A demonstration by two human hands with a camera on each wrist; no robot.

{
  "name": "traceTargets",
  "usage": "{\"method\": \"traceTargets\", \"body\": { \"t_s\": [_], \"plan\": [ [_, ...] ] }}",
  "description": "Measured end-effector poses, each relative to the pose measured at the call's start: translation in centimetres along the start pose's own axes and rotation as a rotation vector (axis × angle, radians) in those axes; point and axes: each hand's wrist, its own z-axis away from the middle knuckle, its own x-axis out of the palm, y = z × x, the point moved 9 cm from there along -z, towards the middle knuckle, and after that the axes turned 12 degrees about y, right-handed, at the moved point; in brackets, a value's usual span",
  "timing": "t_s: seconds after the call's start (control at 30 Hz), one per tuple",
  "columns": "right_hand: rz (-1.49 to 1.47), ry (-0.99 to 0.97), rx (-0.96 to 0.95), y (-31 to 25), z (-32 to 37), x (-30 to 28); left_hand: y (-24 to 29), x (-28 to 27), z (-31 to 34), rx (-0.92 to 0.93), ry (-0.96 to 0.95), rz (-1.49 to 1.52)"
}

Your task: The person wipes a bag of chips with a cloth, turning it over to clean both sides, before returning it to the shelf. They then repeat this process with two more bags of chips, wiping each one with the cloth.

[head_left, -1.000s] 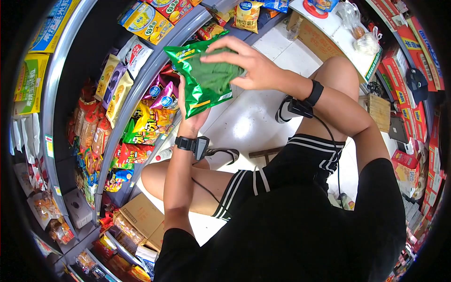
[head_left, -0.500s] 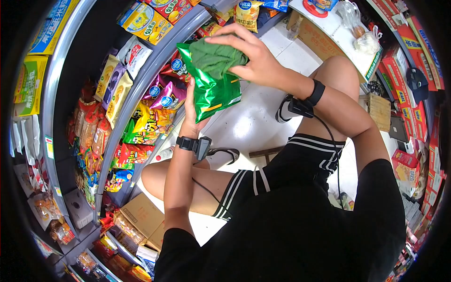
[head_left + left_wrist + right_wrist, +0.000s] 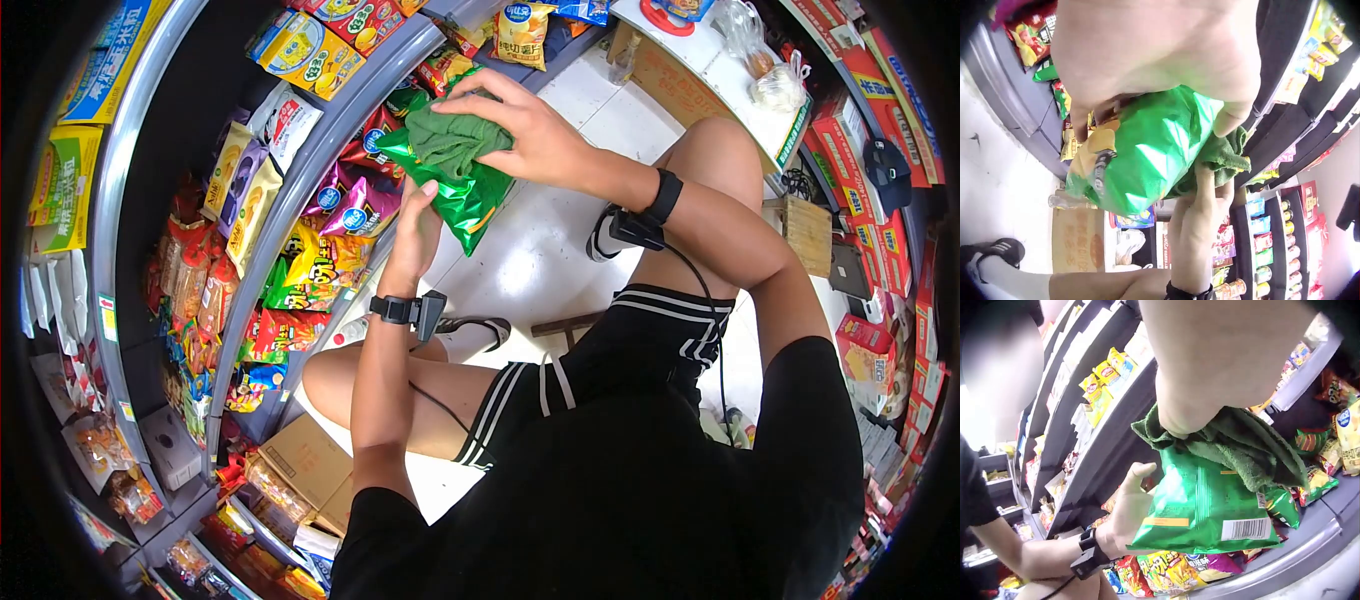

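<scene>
A shiny green chip bag (image 3: 470, 212) is held up in front of the lower shelf. My left hand (image 3: 415, 232) grips it from below; the left wrist view has thumb and fingers on opposite sides of the bag (image 3: 1154, 150). My right hand (image 3: 535, 130) holds a dark green cloth (image 3: 450, 142) bunched against the bag's upper part. Seen from the right wrist, the cloth (image 3: 1247, 450) drapes over the top edge, and a barcode (image 3: 1245, 529) shows near the lower corner. The right fingertips are partly hidden by the cloth.
Colourful snack bags (image 3: 325, 255) fill the curved shelf at the left, with boxed snacks (image 3: 305, 50) above them. A white counter (image 3: 690, 50) bearing plastic bags stands at the upper right. Below the hands are white floor tiles (image 3: 520, 275) and the person's bent legs.
The right hand has moved the cloth over the green bag's upper face. The bag has tilted and turned in the left hand, whose thumb now shows along its near edge.
</scene>
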Motion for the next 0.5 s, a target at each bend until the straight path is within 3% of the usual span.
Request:
{"method": "traceTargets", "body": {
  "t_s": [0.13,0.27,0.4,0.5],
  "plan": [
    [-0.025,-0.032,0.024,0.1,0.5,0.8,-0.2,-0.8,0.3,0.113,0.022,-0.158],
    [-0.229,-0.083,0.058,0.0,0.9,1.8,0.4,-0.3,-0.1,0.173,0.074,-0.257],
    [-0.281,-0.180,-0.005,-2.1,1.1,2.2,0.0,-1.5,-0.9,0.242,0.047,-0.436],
    [-0.286,-0.168,-0.012,-2.4,1.0,2.3,0.1,-1.4,-0.9,0.272,0.064,-0.418]
  ]
}}
